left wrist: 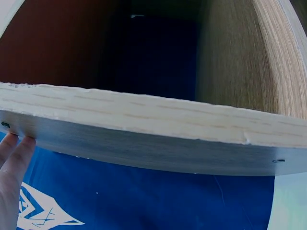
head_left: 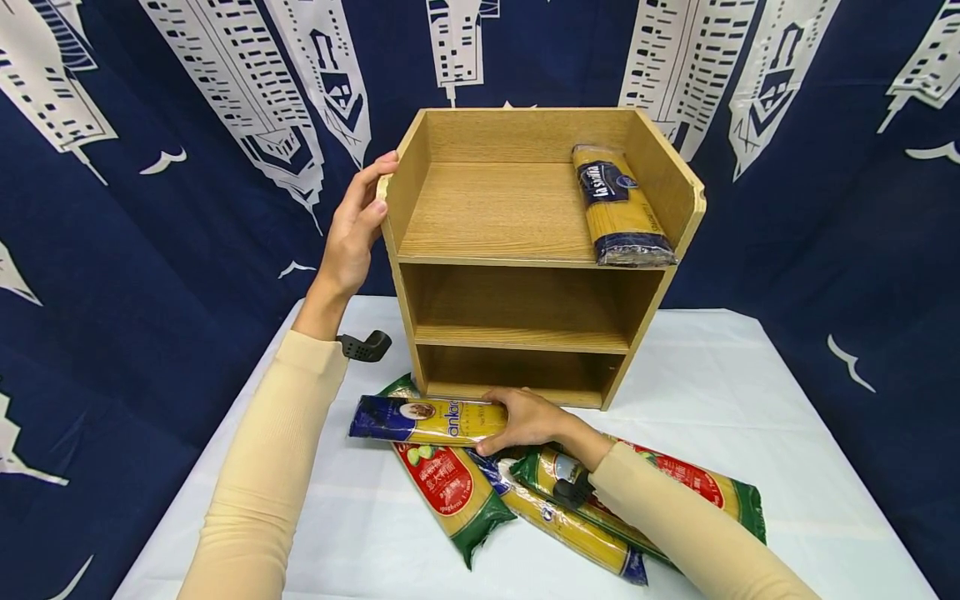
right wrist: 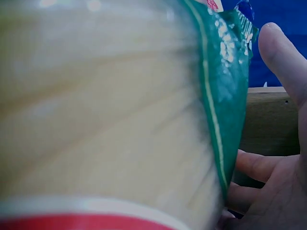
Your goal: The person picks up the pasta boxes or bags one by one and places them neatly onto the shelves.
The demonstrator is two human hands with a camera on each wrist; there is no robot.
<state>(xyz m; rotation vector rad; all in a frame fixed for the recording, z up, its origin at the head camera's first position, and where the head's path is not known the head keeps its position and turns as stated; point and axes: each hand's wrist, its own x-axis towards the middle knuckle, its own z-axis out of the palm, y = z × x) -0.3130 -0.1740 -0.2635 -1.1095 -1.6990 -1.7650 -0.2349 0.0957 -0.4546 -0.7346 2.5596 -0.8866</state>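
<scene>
A blue-and-yellow spaghetti pack point(head_left: 435, 419) lies crosswise at the foot of a small wooden shelf unit point(head_left: 517, 342). My right hand point(head_left: 528, 417) holds its right end, thumb on the near edge and fingers on the far edge. In the right wrist view, a green-ended spaghetti pack point(right wrist: 223, 96) blocks much of the view beside the right hand point(right wrist: 268, 187). My left hand point(head_left: 352, 237) rests against the unit's upper left side panel. Straight fingers point(left wrist: 19, 155) touch that panel's outer face in the left wrist view.
On the top shelf a spaghetti pack point(head_left: 622, 204) leans by the right wall. Below the unit lie a red-labelled pack point(head_left: 450, 487), a blue-and-yellow pack point(head_left: 555, 521) and green-ended packs point(head_left: 720, 492), partly overlapping on the white table point(head_left: 787, 400). A dark blue curtain point(head_left: 847, 250) hangs behind.
</scene>
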